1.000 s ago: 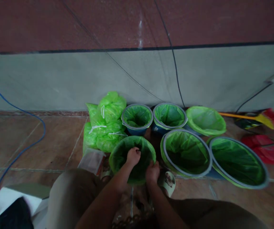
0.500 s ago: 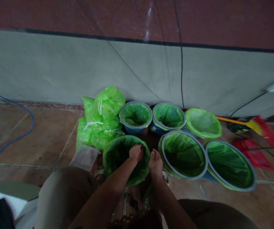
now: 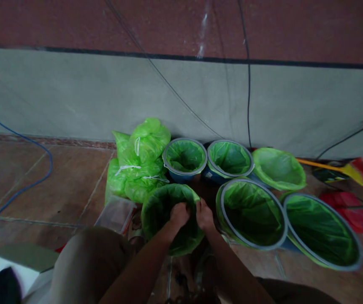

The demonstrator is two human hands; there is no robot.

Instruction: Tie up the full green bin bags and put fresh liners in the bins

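Note:
Between my knees stands a bin lined with a green bin liner [image 3: 156,211], its edge folded out over the rim. My left hand [image 3: 180,214] reaches inside the mouth, closed, near the right wall; what it holds, if anything, is hidden. At the right side of the rim my right hand [image 3: 204,215] pinches the edge of the liner, with the thumb and fingers together. To the right is a blue bin with a grey ring [image 3: 254,213], also lined in green.
Several more lined bins [image 3: 184,156] stand along the wall. Tied green bags [image 3: 142,160] are piled on the left, beside a clear plastic box [image 3: 115,214]. A blue hose [image 3: 50,162] crosses the left floor; a red dustpan [image 3: 349,207] lies far right.
My right hand has moved from beside the bin onto its rim and closed on the liner. My left hand stays inside, slightly lower. The view has shifted a little.

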